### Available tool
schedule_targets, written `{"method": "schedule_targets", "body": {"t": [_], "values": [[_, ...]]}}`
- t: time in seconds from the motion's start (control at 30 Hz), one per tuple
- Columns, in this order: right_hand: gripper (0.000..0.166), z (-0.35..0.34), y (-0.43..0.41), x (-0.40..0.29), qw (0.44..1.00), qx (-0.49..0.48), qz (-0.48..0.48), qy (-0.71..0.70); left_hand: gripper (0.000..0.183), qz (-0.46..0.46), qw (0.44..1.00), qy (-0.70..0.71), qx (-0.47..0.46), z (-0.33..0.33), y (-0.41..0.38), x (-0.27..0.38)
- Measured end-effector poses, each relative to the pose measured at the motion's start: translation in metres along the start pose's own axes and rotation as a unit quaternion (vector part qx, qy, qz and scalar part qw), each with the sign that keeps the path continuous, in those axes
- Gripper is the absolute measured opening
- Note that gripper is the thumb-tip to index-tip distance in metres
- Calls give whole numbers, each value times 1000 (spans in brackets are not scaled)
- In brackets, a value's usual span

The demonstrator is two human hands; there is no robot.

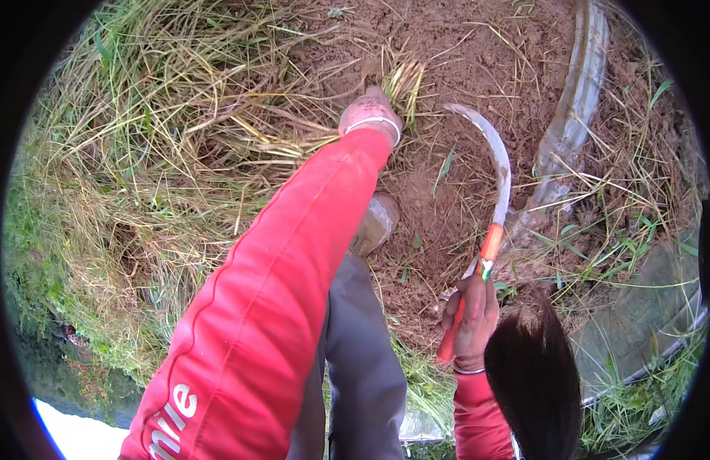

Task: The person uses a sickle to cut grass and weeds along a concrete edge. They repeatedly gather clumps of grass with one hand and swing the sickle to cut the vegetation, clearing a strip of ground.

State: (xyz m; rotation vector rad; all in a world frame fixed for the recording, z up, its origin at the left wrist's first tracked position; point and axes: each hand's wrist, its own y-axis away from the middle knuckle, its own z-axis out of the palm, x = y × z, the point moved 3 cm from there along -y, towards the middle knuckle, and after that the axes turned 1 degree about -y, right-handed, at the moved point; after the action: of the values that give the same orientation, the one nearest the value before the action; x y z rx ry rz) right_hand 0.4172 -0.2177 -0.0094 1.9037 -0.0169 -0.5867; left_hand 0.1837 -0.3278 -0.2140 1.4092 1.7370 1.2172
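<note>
My left hand (371, 112), with a pale band at the wrist, is stretched out over the muddy ground. It is closed around a bunch of yellow-green grass stalks (405, 85), whose short ends stick out on its right; most of its fingers are hidden. Lower right, my right hand (472, 316) grips the red-orange handle of a sickle (506, 178). The sickle's curved metal blade points up and bends left, its tip apart from the grass bunch.
Long, partly dry grass (176, 126) lies thickly on the left. A shoe (378, 224) stands on brown soil (441, 172) below my left arm. A crumpled strip of plastic sheeting (573, 115) runs down the right. Dark hair (533, 379) hangs at lower right.
</note>
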Motion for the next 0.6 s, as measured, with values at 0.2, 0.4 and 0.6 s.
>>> {"method": "schedule_targets", "body": {"t": [0.2,0.4,0.6], "values": [[34,36,-71,-37,993,-89,52,63,42,72,996,57,3,-19,14,5],[31,17,-42,-33,988,-50,52,133,32,169,985,-10,25,-33,22,-2],[31,-14,24,-19,996,-4,58,65,23,200,966,-160,7,-33,88,-117]]}}
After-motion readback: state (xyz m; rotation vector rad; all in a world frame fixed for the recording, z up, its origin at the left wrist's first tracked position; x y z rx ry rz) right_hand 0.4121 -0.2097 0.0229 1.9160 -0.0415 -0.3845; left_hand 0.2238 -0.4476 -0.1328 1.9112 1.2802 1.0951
